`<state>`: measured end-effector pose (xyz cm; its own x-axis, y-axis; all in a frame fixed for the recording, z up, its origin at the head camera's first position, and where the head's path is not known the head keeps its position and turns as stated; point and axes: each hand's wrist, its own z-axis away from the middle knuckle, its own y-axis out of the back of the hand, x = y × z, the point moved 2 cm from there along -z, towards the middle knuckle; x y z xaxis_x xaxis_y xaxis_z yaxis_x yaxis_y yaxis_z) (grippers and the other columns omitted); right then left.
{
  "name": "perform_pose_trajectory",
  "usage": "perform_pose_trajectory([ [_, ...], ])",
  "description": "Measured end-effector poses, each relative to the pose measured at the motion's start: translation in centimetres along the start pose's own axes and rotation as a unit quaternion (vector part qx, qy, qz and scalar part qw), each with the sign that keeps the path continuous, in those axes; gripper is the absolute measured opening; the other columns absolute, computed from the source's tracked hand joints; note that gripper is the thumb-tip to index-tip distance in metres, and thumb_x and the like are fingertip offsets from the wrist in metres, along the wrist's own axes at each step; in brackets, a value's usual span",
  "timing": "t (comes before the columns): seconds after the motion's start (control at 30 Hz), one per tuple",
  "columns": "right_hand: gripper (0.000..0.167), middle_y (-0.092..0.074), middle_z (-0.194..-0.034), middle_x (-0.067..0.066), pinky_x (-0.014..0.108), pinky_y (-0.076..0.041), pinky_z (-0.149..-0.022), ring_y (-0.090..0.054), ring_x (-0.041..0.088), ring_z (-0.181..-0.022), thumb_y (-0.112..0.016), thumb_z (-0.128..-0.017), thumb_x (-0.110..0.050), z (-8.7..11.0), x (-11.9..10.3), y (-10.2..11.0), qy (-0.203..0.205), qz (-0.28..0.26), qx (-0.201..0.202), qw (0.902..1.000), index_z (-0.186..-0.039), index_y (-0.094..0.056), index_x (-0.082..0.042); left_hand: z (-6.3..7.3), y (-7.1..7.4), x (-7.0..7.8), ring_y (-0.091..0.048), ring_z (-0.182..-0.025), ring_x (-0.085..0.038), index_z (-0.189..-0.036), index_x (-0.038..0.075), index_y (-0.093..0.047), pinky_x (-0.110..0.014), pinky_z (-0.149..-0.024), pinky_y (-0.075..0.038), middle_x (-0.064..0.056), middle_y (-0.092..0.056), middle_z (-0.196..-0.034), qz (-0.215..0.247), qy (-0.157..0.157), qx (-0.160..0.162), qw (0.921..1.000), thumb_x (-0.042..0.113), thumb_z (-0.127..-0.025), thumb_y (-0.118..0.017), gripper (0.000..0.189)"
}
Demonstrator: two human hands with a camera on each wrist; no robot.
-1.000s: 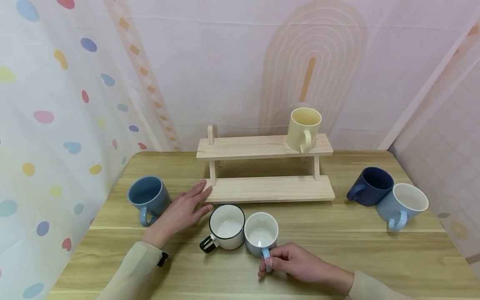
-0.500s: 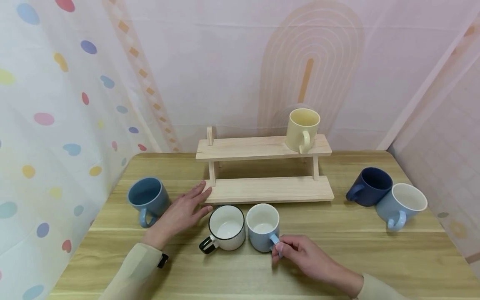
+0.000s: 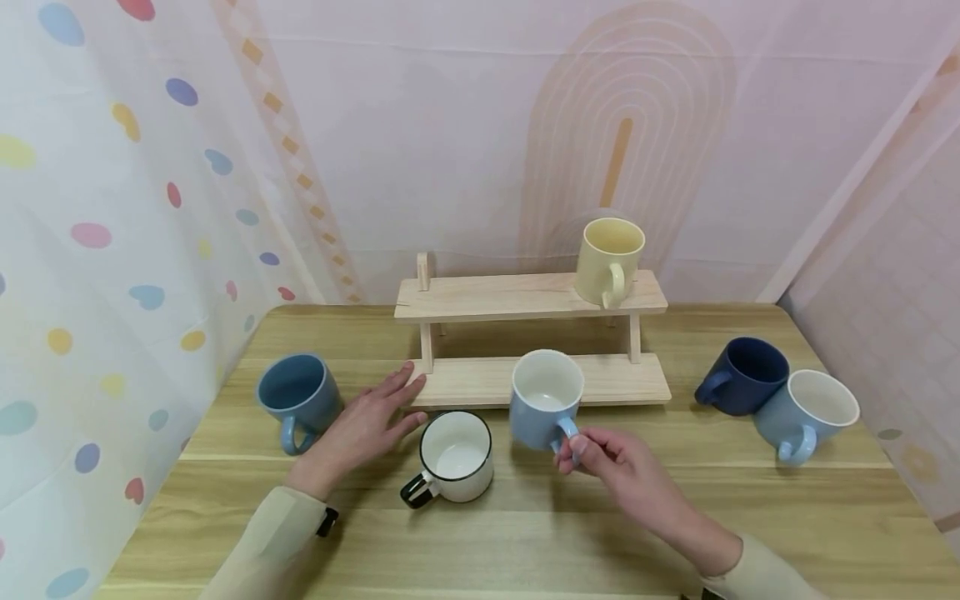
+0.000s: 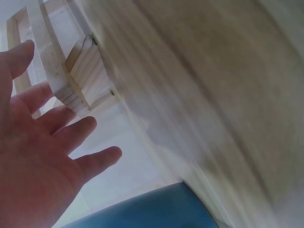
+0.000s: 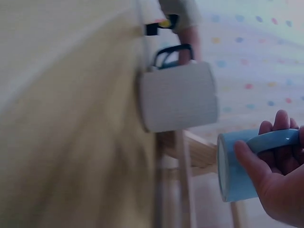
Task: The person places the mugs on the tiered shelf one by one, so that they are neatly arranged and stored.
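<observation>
By its handle, my right hand (image 3: 622, 475) grips a light blue mug (image 3: 542, 421) with a white inside. The mug hangs upright in front of the lower shelf; the right wrist view shows its side and base off the table. My left hand (image 3: 363, 433) has its fingers spread, fingertips on the left end of the two-tier wooden shelf (image 3: 487, 382). In the left wrist view the palm (image 4: 33, 166) faces the shelf's end. A white enamel mug (image 3: 456, 458) with a black rim and handle stands on the table between my hands.
A yellow mug (image 3: 606, 267) stands on the upper tier's right side. A teal-blue mug (image 3: 300, 400) sits left of my left hand. At the right, a navy mug (image 3: 738, 379) and another light blue mug (image 3: 802, 412) stand close together. Curtains (image 3: 450, 125) hang behind.
The light blue mug has risen off the table and moved forward and slightly right in my right hand, away from the enamel mug. My left hand has stayed on the shelf.
</observation>
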<state>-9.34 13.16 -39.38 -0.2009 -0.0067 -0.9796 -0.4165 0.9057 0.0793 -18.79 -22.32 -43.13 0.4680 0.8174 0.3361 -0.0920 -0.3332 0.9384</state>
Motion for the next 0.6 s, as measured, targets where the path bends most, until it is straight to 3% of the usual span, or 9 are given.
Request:
perform_pose_trajectory([
  [0.23, 0.026, -0.07, -0.094, 0.013, 0.031, -0.06, -0.09, -0.07, 0.012, -0.089, -0.047, -0.111, -0.008, -1.1, -1.6, 0.8, 0.023, 0.04, 0.051, 0.9976, -0.102, -0.065, 0.009, 0.1, 0.1, 0.1, -0.041, -0.146, -0.04, -0.157, 0.009, -0.045, -0.067, -0.113, -0.035, -0.018, -0.03, -0.167, 0.003, 0.002, 0.001, 1.0, 0.038, -0.104, -0.064, 0.064],
  [0.6, 0.031, -0.069, -0.091, 0.015, 0.03, -0.06, -0.088, -0.069, 0.016, -0.087, -0.049, -0.112, -0.017, -3.3, -3.5, 1.4, 0.019, 0.072, 0.102, 0.992, -0.1, -0.066, 0.006, 0.1, 0.0, 0.1, -0.039, -0.148, -0.039, -0.158, 0.01, -0.044, -0.064, -0.115, -0.035, -0.016, -0.03, -0.167, 0.008, 0.007, -0.002, 0.9999, 0.04, -0.104, -0.063, 0.065],
])
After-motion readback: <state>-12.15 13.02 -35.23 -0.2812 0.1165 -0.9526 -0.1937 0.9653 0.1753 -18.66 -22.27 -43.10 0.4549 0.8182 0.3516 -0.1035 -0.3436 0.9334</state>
